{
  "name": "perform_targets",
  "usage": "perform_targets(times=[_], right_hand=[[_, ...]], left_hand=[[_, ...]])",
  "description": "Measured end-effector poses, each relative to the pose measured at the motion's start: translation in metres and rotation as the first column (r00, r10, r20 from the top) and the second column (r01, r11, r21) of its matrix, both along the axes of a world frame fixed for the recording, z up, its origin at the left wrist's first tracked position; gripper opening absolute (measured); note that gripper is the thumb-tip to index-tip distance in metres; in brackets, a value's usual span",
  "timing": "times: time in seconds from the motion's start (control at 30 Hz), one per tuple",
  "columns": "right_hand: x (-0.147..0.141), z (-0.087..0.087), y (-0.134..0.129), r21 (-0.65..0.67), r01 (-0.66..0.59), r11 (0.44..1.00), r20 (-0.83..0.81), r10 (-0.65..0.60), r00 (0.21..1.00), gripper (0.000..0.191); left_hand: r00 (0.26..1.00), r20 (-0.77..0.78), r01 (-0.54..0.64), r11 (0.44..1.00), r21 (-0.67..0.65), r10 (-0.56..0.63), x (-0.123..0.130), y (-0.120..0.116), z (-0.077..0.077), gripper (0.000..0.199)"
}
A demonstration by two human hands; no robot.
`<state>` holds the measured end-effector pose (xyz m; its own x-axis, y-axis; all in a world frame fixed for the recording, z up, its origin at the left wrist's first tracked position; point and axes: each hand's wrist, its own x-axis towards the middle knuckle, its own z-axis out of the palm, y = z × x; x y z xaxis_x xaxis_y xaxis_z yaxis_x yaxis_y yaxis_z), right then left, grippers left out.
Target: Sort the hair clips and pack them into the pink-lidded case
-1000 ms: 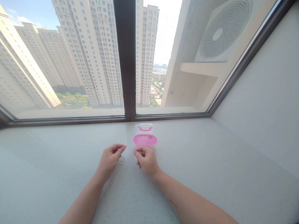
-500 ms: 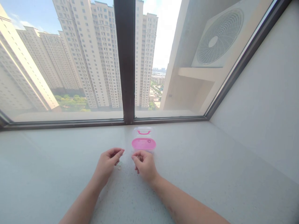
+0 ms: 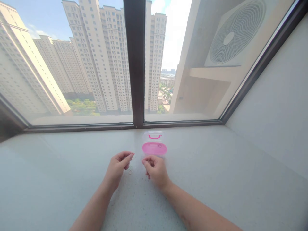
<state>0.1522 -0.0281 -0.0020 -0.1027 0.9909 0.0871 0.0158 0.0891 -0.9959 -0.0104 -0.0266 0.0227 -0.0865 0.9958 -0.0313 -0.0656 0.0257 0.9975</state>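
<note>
My left hand (image 3: 120,165) is closed in a pinch, thumb against forefinger, above the pale sill. What its fingertips hold, if anything, is too small to name. Facing it, my right hand (image 3: 156,170) also pinches, and I cannot make out anything in it. The two sets of fingertips are a short gap apart. A small pale ring (image 3: 130,172) lies on the sill under my left fingers. Just beyond my right hand is a pink oval tray (image 3: 149,148) with a small dark ring (image 3: 160,146) on it. My right hand partly hides the clear container below the tray.
Behind the tray, a clear lid with a pink handle (image 3: 154,137) stands near the window frame (image 3: 138,125). The speckled pale sill (image 3: 67,179) stretches to both sides. A white wall (image 3: 271,106) bounds it on the right.
The whole scene has shifted slightly right in the picture as the camera turned. Both hands keep nearly the same pinch and the same place beside the tray.
</note>
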Motion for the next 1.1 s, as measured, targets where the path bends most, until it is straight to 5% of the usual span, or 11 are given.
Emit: perform_targets(times=[0.43, 0.87, 1.1], right_hand=[[0.0004, 0.0043, -0.0012, 0.025, 0.046, 0.999, -0.045, -0.045, 0.998, 0.023], [0.0004, 0.0027, 0.0007, 0.039, 0.050, 0.998, -0.051, -0.048, 0.998, 0.022], [-0.0004, 0.0020, -0.0011, 0.041, 0.015, 0.999, -0.054, -0.013, 0.998, 0.022]], left_hand=[[0.996, 0.090, -0.005, 0.999, -0.039, 0.008, 0.0020, -0.0002, 0.0033, 0.029], [0.999, 0.009, -0.040, 0.999, -0.025, 0.040, -0.0004, 0.0018, -0.0002, 0.035], [0.966, -0.070, -0.247, 0.968, 0.044, 0.249, -0.0070, 0.0046, -0.0033, 0.041]])
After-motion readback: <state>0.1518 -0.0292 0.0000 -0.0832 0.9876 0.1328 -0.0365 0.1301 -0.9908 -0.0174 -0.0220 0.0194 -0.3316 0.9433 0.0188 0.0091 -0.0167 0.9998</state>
